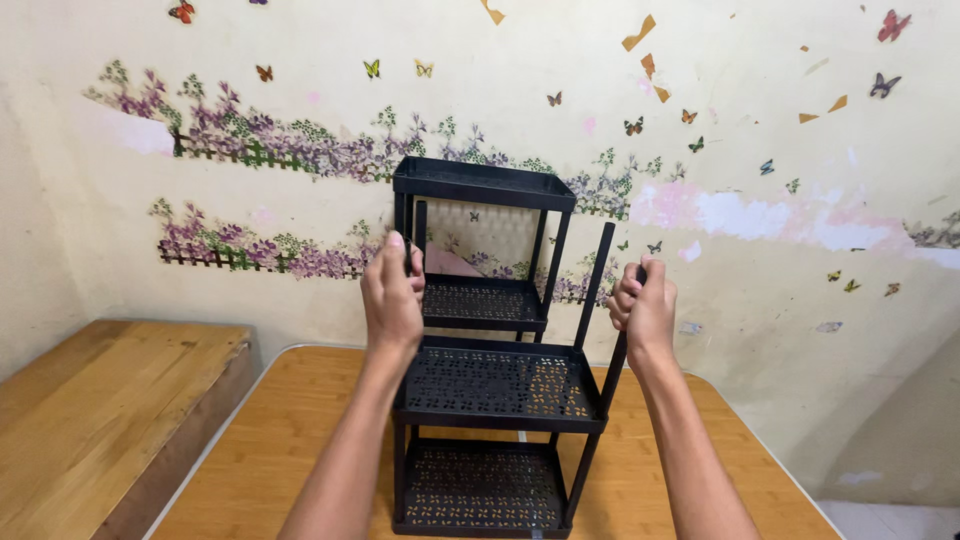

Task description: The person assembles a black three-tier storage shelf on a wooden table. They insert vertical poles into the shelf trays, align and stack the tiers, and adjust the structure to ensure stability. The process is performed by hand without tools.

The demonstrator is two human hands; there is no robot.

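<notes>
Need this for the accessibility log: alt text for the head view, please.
Two bare hands grip the upright posts of a black plastic shelf rack standing on a wooden table: the left hand on a left post, the right hand on a right post. Behind is a cream wall with butterfly and flower stickers; a wooden bench sits at left.

A room in a home

Beyond the fingers (pixel 398 262) rises a cream wall (pixel 760 330) stuck with butterfly stickers (pixel 885 85) and bands of flower-and-fence decals (pixel 260 148) (paint is patchy and peeling in spots); below the fingers lies a wooden table (pixel 250 470), and left of them a low wooden bench (pixel 100 390), all plain household furnishing.
</notes>
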